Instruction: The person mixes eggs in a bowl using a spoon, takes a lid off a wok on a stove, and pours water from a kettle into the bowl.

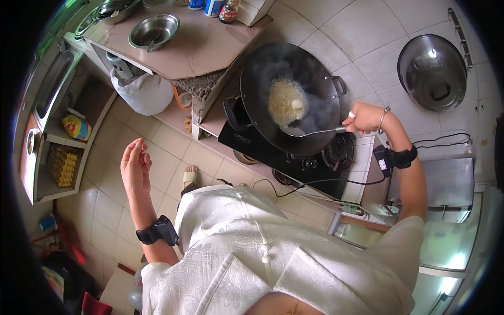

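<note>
My right hand (361, 118) grips the dark handle end of a metal cooking utensil (315, 134), a wok spatula or ladle. Its head reaches into a black wok (256, 90) on the gas stove, at the near edge of the food; I cannot make out its full shape. Pale yellow, bubbling food (283, 102), perhaps egg, lies in the wok with a whitish lump on its right side. Steam drifts over it. Away to the left, above the floor, my left hand (136, 167) is empty, its fingers loosely bent and the thumb apart.
A bare burner (338, 151) is right of the wok on the black stove (240, 138). On the left counter (201, 55) stand a steel bowl (154, 31) with a spoon and several bottles. A large pan lid (433, 73) hangs on the tiled wall. A cable (323, 181) crosses the stove front.
</note>
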Demonstrator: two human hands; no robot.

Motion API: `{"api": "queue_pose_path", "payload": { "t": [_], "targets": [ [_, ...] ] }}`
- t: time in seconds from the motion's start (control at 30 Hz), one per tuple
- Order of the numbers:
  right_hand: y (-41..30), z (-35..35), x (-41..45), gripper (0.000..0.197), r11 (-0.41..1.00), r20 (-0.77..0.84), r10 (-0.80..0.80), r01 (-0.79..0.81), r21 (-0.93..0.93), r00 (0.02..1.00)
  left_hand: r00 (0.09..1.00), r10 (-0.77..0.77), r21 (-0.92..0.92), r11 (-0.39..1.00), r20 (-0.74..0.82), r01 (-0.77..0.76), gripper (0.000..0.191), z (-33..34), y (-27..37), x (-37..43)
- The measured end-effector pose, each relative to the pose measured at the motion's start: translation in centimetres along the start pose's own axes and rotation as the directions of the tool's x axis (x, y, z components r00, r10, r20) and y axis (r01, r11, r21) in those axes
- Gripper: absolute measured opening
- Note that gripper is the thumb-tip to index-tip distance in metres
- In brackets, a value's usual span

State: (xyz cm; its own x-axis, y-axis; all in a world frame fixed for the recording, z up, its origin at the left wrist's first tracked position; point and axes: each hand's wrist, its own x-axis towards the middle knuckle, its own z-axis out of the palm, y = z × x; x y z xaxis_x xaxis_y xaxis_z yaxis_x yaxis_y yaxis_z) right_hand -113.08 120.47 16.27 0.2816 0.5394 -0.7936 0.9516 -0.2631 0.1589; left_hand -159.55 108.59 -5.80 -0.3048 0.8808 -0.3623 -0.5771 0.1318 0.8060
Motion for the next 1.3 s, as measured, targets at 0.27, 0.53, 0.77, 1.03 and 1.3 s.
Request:
{"api": "queue_pose_path", "payload": {
  "t": [0.27, 0.53, 0.77, 1.03, 1.3],
  "targets": [
    [1.2, 3.9, 3.6, 0.024, 0.947, -0.284, -0.201, 0.111, -0.301, 0.938, 1.000, -0.016, -0.006, 1.000, -0.022, 0.016, 0.016, -0.2, -0.3, -0.1],
    [3.5, 2.4, 6.8, 0.023, 0.962, -0.488, -0.230, 0.122, -0.244, 0.842, 1.000, -0.010, 0.022, 1.000, -0.010, 0.011, 0.016, 0.5, 0.2, 0.0],
    [5.6, 1.0, 2.1, 0.026, 0.974, -0.270, -0.100, 0.038, -0.225, 0.958, 1.000, 0.007, 0.027, 1.000, 0.016, -0.007, 0.017, 0.4, 0.3, 0.3],
    [6.3, 3.2, 5.8, 0.019, 0.958, -0.541, -0.096, -0.069, -0.277, 0.836, 1.000, 0.000, 0.036, 0.999, -0.016, 0.001, 0.018, 0.4, 0.2, -0.4],
    [7.9, -1.6, 11.4, 0.025, 0.904, -0.712, -0.185, -0.166, -0.393, 0.677, 0.996, 0.032, 0.051, 0.998, -0.079, -0.029, 0.018, -1.1, 0.7, -1.7]
  ]
}}
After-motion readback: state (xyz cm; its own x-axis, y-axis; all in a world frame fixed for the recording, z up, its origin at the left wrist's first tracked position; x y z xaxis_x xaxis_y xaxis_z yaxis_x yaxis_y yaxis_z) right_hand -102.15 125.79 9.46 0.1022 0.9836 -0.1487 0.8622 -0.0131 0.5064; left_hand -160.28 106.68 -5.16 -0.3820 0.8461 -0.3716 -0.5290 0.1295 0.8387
